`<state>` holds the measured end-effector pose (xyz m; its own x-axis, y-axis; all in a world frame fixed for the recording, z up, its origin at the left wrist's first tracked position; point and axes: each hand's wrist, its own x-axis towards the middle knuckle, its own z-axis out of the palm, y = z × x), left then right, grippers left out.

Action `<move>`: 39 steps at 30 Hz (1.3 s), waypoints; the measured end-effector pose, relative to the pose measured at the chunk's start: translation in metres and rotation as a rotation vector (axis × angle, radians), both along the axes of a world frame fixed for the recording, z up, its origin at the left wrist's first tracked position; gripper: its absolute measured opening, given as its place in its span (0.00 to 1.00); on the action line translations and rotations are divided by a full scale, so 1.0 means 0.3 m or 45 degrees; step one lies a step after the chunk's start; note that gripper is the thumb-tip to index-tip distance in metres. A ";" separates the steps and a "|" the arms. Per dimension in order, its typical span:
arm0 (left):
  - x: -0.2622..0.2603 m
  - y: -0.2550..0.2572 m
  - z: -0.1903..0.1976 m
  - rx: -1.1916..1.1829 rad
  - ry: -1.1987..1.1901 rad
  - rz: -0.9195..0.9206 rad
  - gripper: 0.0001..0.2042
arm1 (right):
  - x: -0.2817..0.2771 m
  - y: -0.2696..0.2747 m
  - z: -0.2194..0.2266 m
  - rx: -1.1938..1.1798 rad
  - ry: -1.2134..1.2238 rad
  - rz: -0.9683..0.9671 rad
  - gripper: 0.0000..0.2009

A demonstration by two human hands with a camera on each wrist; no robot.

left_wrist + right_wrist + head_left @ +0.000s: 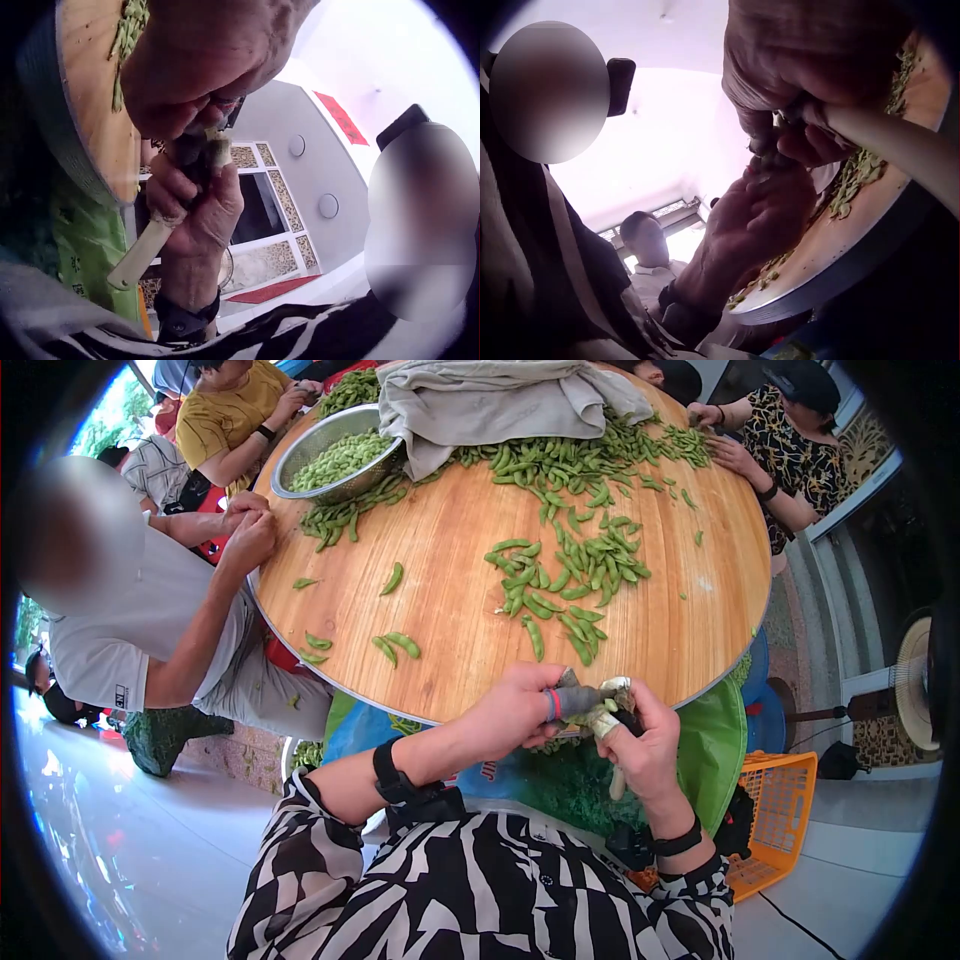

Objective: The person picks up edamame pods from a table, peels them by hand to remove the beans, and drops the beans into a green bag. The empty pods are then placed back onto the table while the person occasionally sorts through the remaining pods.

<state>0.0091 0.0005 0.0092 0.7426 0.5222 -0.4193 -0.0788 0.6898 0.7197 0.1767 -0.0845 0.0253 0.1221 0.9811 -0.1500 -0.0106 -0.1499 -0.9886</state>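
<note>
My left hand (512,708) and right hand (645,745) meet just past the near edge of the round wooden table (400,630). Grey wrapping covers a left finger, and pale wrapping covers tips of the right hand. A tool with a long off-white handle (142,253) is gripped in the right fist, its handle sticking out below; its working end is hidden by fingers. Between the hands shows a small green bit of soybean pod (610,705). The left fingertips are curled and pinched together right against it, mostly covering it.
Green soybean pods (590,565) lie in a heap across the table. A metal colander (340,452) of shelled beans and a grey cloth (490,410) stand at the back. A person (180,590) works at left. An orange crate (775,820) sits at lower right.
</note>
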 end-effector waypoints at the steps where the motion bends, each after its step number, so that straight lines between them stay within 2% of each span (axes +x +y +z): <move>1: -0.003 -0.010 -0.001 0.229 0.088 -0.021 0.06 | 0.009 -0.001 -0.025 0.039 -0.110 0.005 0.08; 2: -0.006 -0.016 -0.002 0.460 0.177 -0.044 0.06 | 0.014 -0.002 -0.039 0.079 -0.220 0.008 0.08; 3: -0.009 -0.017 -0.005 0.460 0.179 -0.045 0.06 | 0.014 -0.003 -0.038 0.080 -0.218 0.007 0.08; 5: -0.023 -0.018 -0.015 0.693 0.251 -0.121 0.08 | 0.015 -0.007 -0.032 0.145 -0.500 0.069 0.09; 6: -0.037 -0.018 -0.012 0.693 0.251 -0.122 0.08 | 0.022 -0.010 -0.042 0.144 -0.500 0.068 0.09; 8: -0.089 -0.012 0.001 1.541 0.373 0.037 0.05 | 0.041 -0.022 -0.070 0.138 -0.617 0.104 0.10; 9: -0.130 0.008 0.013 1.763 0.590 0.045 0.05 | 0.047 -0.027 -0.063 0.144 -0.615 0.107 0.10; 10: -0.169 0.039 0.026 1.979 0.814 0.048 0.06 | 0.052 -0.034 -0.048 0.158 -0.677 0.264 0.11; 11: -0.194 0.072 0.028 1.982 0.816 0.042 0.06 | 0.053 -0.041 -0.037 0.168 -0.737 0.418 0.13; 13: -0.224 0.125 0.012 2.439 1.406 0.054 0.08 | 0.048 -0.045 -0.026 0.192 -0.751 0.428 0.14; 14: -0.211 0.142 0.008 2.443 1.410 0.061 0.08 | 0.048 -0.039 -0.021 0.223 -0.772 0.434 0.14; 16: -0.155 0.155 -0.005 2.362 1.034 0.016 0.09 | 0.053 -0.033 -0.013 0.217 -0.740 0.426 0.14; 17: -0.125 0.151 -0.016 2.361 1.031 0.019 0.09 | 0.056 -0.033 -0.010 0.206 -0.707 0.418 0.15; 18: -0.089 0.146 -0.026 2.268 1.027 -0.072 0.09 | 0.059 -0.035 -0.010 0.205 -0.714 0.417 0.15; 20: -0.034 0.142 -0.045 2.174 1.019 -0.162 0.09 | 0.058 -0.037 -0.013 0.205 -0.524 0.357 0.15; 22: -0.004 0.141 -0.063 2.113 1.064 -0.001 0.09 | 0.056 -0.043 -0.010 0.128 -0.496 0.358 0.15; 23: 0.001 0.145 -0.076 2.113 1.064 0.001 0.09 | 0.056 -0.047 -0.009 0.051 -0.468 0.358 0.15; 25: 0.009 0.151 -0.097 1.770 1.112 0.135 0.11 | 0.058 -0.054 -0.021 0.004 -0.372 0.335 0.15; 29: -0.022 0.154 -0.104 1.856 1.049 0.142 0.13 | 0.072 -0.047 -0.046 -0.105 -0.154 0.287 0.19; 30: -0.025 0.159 -0.101 1.941 1.047 0.088 0.13 | 0.066 -0.045 -0.046 -0.102 -0.153 0.289 0.19; 32: -0.025 0.161 -0.089 2.036 1.039 0.038 0.13 | 0.048 -0.037 -0.043 -0.109 0.042 0.241 0.20; 34: -0.023 0.143 -0.074 2.358 0.969 0.019 0.11 | 0.044 -0.028 -0.051 -0.134 0.083 0.227 0.20; 38: -0.021 0.130 -0.056 2.222 0.751 0.083 0.10 | 0.035 -0.019 -0.072 -0.193 0.217 0.175 0.20; 39: -0.025 0.127 -0.040 1.947 0.593 0.092 0.10 | 0.031 -0.019 -0.070 -0.192 0.216 0.169 0.20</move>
<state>0.0017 0.0385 -0.0027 0.6615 0.6712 0.3347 0.3358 -0.6640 0.6681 0.1861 -0.0903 0.0042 -0.0458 0.9520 -0.3028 -0.1445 -0.3062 -0.9409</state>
